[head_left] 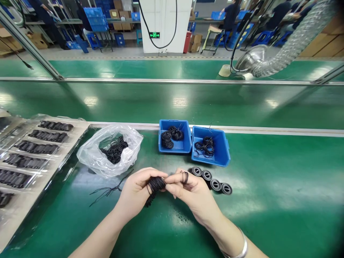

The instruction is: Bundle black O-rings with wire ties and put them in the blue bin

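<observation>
My left hand is closed around a thick bundle of thin black rubber rings, some of which hang below the fingers. At the bundle's right edge, the thumb and forefinger of my right hand pinch together; what exactly lies between those fingertips is hidden. A few black rings loop round a finger of that hand. Just left of my left hand lie loose black strands on the green table. Several black cylinders with slotted round ends lie in a row beyond my right hand.
A clear plastic bag of black rings stands at back left. Two blue bins hold more black ring bundles. Trays of black parts cover the far left. A metal rail and a silver duct are farther back.
</observation>
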Action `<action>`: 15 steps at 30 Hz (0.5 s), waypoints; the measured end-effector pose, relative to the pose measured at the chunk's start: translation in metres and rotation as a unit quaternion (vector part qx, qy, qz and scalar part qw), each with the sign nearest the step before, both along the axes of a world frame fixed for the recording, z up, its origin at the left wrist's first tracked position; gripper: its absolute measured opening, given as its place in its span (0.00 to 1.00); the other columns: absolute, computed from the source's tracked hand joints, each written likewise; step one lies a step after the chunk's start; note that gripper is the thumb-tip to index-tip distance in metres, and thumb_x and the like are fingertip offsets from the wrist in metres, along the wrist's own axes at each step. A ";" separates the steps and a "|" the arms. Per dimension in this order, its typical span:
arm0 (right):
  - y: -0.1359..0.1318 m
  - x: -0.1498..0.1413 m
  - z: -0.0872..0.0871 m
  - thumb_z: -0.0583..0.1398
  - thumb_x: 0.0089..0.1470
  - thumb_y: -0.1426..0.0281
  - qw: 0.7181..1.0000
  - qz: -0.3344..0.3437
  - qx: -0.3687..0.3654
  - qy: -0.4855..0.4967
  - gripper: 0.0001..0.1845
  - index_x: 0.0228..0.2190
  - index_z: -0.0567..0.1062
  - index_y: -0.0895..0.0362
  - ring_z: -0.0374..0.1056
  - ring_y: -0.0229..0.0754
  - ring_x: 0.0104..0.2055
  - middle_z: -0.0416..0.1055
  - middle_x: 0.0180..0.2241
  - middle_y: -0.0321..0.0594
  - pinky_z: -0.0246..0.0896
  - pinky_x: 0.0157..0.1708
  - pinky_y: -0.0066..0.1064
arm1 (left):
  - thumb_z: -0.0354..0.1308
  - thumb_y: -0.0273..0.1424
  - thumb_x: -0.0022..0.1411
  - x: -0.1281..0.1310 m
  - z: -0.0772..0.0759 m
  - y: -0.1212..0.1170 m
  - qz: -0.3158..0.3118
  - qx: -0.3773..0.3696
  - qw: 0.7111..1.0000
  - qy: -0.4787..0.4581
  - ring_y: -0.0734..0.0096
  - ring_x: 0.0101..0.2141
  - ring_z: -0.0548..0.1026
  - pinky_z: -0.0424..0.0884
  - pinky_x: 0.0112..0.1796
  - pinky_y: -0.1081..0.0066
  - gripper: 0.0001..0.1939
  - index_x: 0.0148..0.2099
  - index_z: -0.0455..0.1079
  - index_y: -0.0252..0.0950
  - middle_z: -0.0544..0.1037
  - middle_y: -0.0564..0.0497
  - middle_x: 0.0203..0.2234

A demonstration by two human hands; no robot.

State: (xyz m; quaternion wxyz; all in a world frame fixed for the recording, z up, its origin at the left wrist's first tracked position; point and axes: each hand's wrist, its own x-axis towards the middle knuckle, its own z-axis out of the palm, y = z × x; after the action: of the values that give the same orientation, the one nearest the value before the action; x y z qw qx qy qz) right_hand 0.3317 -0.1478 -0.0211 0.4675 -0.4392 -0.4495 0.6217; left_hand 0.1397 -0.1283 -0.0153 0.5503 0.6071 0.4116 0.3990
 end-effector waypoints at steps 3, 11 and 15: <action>0.000 0.002 0.001 0.71 0.50 0.63 0.996 0.012 0.022 -0.083 0.08 0.27 0.83 0.54 0.57 0.38 0.27 0.60 0.22 0.32 0.52 0.31 0.33 | 0.63 0.24 0.62 -0.002 0.001 0.001 0.004 0.042 0.998 0.047 0.66 0.38 0.80 0.74 0.42 0.72 0.11 0.43 0.82 0.42 0.82 0.49 0.36; 0.002 0.002 0.004 0.72 0.49 0.64 0.981 0.056 -0.120 0.142 0.14 0.21 0.77 0.58 0.63 0.38 0.28 0.67 0.21 0.34 0.56 0.35 0.33 | 0.65 0.30 0.61 -0.001 -0.002 0.001 -0.023 -0.047 0.997 -0.055 0.65 0.31 0.81 0.79 0.36 0.68 0.08 0.43 0.82 0.38 0.81 0.46 0.35; 0.003 0.002 0.003 0.70 0.54 0.66 0.946 0.055 -0.176 0.266 0.12 0.25 0.75 0.59 0.58 0.32 0.23 0.65 0.21 0.32 0.54 0.26 0.27 | 0.65 0.29 0.62 0.001 -0.003 -0.002 -0.009 -0.116 0.982 -0.152 0.66 0.32 0.82 0.81 0.37 0.67 0.07 0.43 0.81 0.38 0.82 0.48 0.33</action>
State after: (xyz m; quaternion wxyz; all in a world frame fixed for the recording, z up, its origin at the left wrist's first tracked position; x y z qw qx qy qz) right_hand 0.3335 -0.1451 -0.0185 0.4499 -0.3077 -0.2156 0.8102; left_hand 0.1407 -0.1298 -0.0179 0.6766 0.4752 0.3612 0.4311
